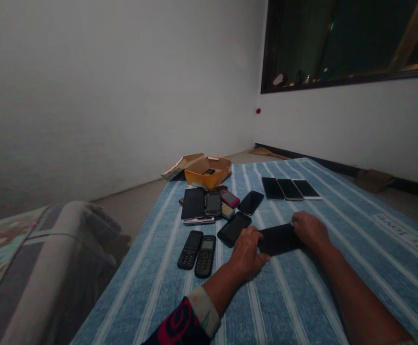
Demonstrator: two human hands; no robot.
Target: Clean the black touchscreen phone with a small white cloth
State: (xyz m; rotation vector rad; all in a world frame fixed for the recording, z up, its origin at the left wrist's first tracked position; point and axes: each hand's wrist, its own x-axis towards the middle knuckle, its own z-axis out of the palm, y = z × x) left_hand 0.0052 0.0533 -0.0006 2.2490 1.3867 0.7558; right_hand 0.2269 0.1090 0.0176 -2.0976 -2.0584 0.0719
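Note:
Both hands are at a large black smartphone with a dark screen, low over the striped cloth. My left hand closes on its left end, thumb toward me and fingers on the far side. At the right end, the fingers of my right hand curl round the corner. Beside my left fingers lies another black smartphone, and a dark smartphone rests farther back. Two black keypad phones, one left of the other, lie side by side to the left.
A pile of phones, with a black one on top, lies before an opened orange box holding a dark phone. Several smartphones stand in a row at the back right. The blue striped cloth covers the surface. A draped bed is left.

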